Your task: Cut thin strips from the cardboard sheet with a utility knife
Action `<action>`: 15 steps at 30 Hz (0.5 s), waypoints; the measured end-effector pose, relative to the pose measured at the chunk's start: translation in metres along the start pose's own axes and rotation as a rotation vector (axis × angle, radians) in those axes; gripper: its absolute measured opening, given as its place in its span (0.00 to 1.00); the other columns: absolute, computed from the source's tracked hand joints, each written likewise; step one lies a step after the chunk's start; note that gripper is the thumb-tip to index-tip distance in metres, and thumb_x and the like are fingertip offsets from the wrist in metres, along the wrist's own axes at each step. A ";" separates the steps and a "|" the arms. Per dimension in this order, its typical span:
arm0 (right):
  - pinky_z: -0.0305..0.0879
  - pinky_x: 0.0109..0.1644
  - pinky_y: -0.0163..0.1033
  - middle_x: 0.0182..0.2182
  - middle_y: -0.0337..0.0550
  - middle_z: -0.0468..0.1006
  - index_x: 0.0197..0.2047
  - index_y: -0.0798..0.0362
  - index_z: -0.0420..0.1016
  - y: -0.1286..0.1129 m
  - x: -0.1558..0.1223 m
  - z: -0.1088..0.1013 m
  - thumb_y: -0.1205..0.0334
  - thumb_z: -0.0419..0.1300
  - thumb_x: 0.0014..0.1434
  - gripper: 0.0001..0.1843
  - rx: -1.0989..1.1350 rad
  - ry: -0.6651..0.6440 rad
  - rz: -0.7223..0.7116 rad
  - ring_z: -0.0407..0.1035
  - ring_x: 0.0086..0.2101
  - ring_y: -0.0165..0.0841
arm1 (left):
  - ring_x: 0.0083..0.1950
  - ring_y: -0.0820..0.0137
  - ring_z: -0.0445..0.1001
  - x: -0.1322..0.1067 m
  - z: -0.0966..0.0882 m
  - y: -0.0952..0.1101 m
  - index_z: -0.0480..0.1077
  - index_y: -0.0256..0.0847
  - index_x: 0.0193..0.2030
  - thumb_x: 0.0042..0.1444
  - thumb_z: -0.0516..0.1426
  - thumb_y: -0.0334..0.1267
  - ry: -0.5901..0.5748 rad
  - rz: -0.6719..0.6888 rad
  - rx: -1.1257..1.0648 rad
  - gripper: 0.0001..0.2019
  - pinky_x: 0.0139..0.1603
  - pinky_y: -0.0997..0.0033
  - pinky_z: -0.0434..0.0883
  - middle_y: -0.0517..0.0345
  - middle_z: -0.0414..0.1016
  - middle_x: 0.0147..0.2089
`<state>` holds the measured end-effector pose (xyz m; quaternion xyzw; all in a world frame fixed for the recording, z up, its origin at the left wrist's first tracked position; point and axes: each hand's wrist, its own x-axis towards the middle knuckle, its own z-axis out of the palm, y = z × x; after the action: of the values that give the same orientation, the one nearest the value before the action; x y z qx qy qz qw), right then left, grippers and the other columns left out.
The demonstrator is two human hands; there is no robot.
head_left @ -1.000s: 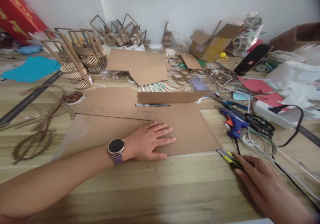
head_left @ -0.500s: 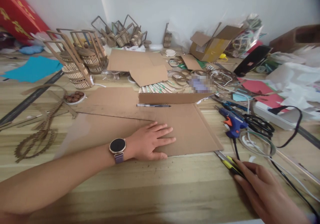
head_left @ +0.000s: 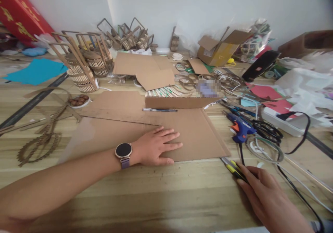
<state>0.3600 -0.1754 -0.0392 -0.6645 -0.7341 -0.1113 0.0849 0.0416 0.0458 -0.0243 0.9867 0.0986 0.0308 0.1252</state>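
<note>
A large brown cardboard sheet lies on the wooden table, with a long slit running from its left side to about its middle. My left hand rests flat on it, fingers spread, just below the slit's right end. In my right hand is a yellow and black utility knife, its blade out and pointing at the sheet's lower right corner. Whether the blade touches the cardboard I cannot tell. A pen lies across the sheet's upper part.
Behind the sheet stands a shallow cardboard box of printed strips. A blue glue gun with cables lies at right. At left are a bowl of brown nuts, a toothed brown strip and small bamboo baskets.
My right hand has shifted slightly left with the utility knife, bringing it nearer the cardboard's corner. My left hand stays in place on the sheet.
</note>
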 end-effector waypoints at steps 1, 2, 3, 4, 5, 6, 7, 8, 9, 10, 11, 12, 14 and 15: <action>0.75 0.43 0.43 0.42 0.55 0.74 0.56 0.60 0.70 0.001 -0.003 0.001 0.53 0.49 0.66 0.23 -0.003 -0.002 0.001 0.74 0.40 0.41 | 0.75 0.56 0.45 0.000 0.000 0.000 0.55 0.47 0.71 0.65 0.47 0.59 -0.002 0.001 -0.001 0.31 0.72 0.49 0.44 0.53 0.47 0.75; 0.75 0.44 0.43 0.42 0.55 0.74 0.56 0.59 0.70 0.001 -0.006 0.002 0.52 0.49 0.66 0.24 -0.002 0.002 0.006 0.74 0.40 0.41 | 0.75 0.56 0.45 0.000 0.000 0.000 0.55 0.48 0.71 0.65 0.47 0.59 -0.002 0.000 -0.002 0.31 0.72 0.48 0.44 0.53 0.47 0.75; 0.75 0.44 0.44 0.42 0.55 0.74 0.56 0.59 0.70 0.001 -0.007 0.002 0.52 0.49 0.66 0.24 0.004 0.003 0.009 0.74 0.40 0.42 | 0.75 0.57 0.45 0.000 0.000 0.001 0.55 0.48 0.71 0.65 0.47 0.59 -0.001 -0.001 -0.003 0.31 0.72 0.48 0.44 0.54 0.47 0.75; 0.75 0.44 0.45 0.42 0.55 0.74 0.56 0.59 0.70 0.001 -0.006 0.002 0.51 0.48 0.67 0.24 0.010 0.001 0.016 0.74 0.40 0.42 | 0.75 0.57 0.45 0.001 0.001 0.001 0.55 0.48 0.71 0.65 0.47 0.59 0.001 -0.005 -0.004 0.31 0.72 0.48 0.44 0.54 0.47 0.75; 0.75 0.44 0.45 0.41 0.55 0.74 0.55 0.59 0.71 0.000 -0.004 0.003 0.51 0.47 0.67 0.24 0.013 0.006 0.027 0.74 0.40 0.42 | 0.75 0.56 0.45 0.001 0.001 0.002 0.55 0.48 0.71 0.66 0.47 0.59 -0.001 -0.011 -0.005 0.31 0.72 0.48 0.44 0.54 0.46 0.75; 0.75 0.43 0.46 0.41 0.55 0.74 0.55 0.59 0.71 -0.001 0.000 0.003 0.51 0.46 0.67 0.25 0.013 0.012 0.043 0.74 0.39 0.42 | 0.75 0.56 0.44 0.001 0.000 0.002 0.54 0.48 0.71 0.66 0.47 0.59 -0.004 -0.022 -0.005 0.31 0.72 0.48 0.43 0.53 0.46 0.75; 0.74 0.43 0.47 0.40 0.55 0.74 0.55 0.60 0.71 -0.002 0.006 0.004 0.51 0.45 0.67 0.25 0.007 0.023 0.062 0.73 0.39 0.43 | 0.75 0.56 0.44 0.001 0.000 0.003 0.54 0.47 0.71 0.66 0.47 0.59 -0.008 -0.038 -0.005 0.31 0.72 0.47 0.43 0.53 0.46 0.75; 0.74 0.44 0.47 0.40 0.55 0.74 0.54 0.61 0.71 -0.002 0.012 0.006 0.51 0.44 0.68 0.26 0.000 0.032 0.076 0.73 0.39 0.43 | 0.75 0.55 0.44 0.000 0.000 0.003 0.54 0.47 0.71 0.66 0.46 0.59 -0.011 -0.056 -0.006 0.32 0.72 0.47 0.43 0.52 0.45 0.75; 0.74 0.44 0.48 0.40 0.56 0.74 0.54 0.62 0.71 -0.002 0.019 0.007 0.51 0.44 0.68 0.26 -0.008 0.036 0.085 0.73 0.40 0.43 | 0.75 0.55 0.43 0.000 -0.001 0.003 0.54 0.46 0.71 0.65 0.46 0.60 -0.010 -0.074 -0.009 0.33 0.72 0.46 0.43 0.51 0.45 0.75; 0.73 0.45 0.49 0.40 0.56 0.74 0.54 0.62 0.72 -0.001 0.025 0.008 0.52 0.43 0.68 0.26 -0.015 0.031 0.088 0.72 0.40 0.44 | 0.75 0.55 0.43 -0.001 -0.002 0.003 0.54 0.45 0.71 0.66 0.45 0.60 -0.005 -0.089 -0.012 0.33 0.72 0.46 0.43 0.50 0.45 0.75; 0.73 0.46 0.49 0.40 0.57 0.74 0.54 0.63 0.72 0.000 0.032 0.010 0.52 0.43 0.68 0.26 -0.020 0.017 0.083 0.72 0.40 0.44 | 0.75 0.55 0.43 -0.002 -0.002 0.002 0.54 0.45 0.71 0.66 0.44 0.60 0.003 -0.100 -0.015 0.32 0.72 0.47 0.43 0.50 0.46 0.75; 0.72 0.47 0.50 0.41 0.57 0.74 0.53 0.63 0.72 0.002 0.037 0.010 0.53 0.43 0.68 0.26 -0.025 0.008 0.076 0.72 0.41 0.44 | 0.75 0.56 0.44 -0.004 -0.003 0.000 0.55 0.45 0.70 0.67 0.42 0.59 0.009 -0.102 -0.018 0.31 0.72 0.48 0.44 0.51 0.47 0.74; 0.72 0.48 0.50 0.42 0.57 0.75 0.53 0.62 0.73 0.004 0.047 0.011 0.53 0.44 0.68 0.25 -0.043 0.008 0.059 0.72 0.42 0.44 | 0.75 0.59 0.46 -0.006 -0.005 -0.005 0.57 0.46 0.69 0.70 0.40 0.54 0.011 -0.076 -0.019 0.27 0.72 0.52 0.46 0.54 0.49 0.74; 0.71 0.49 0.50 0.42 0.57 0.75 0.52 0.61 0.74 0.005 0.051 0.011 0.53 0.44 0.68 0.25 -0.056 0.008 0.042 0.72 0.42 0.44 | 0.74 0.60 0.46 -0.006 -0.006 -0.008 0.58 0.46 0.69 0.71 0.40 0.52 0.007 -0.056 -0.014 0.26 0.72 0.54 0.47 0.56 0.50 0.74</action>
<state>0.3603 -0.1236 -0.0352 -0.6814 -0.7162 -0.1327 0.0717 0.0332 0.0536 -0.0209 0.9826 0.1262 0.0317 0.1323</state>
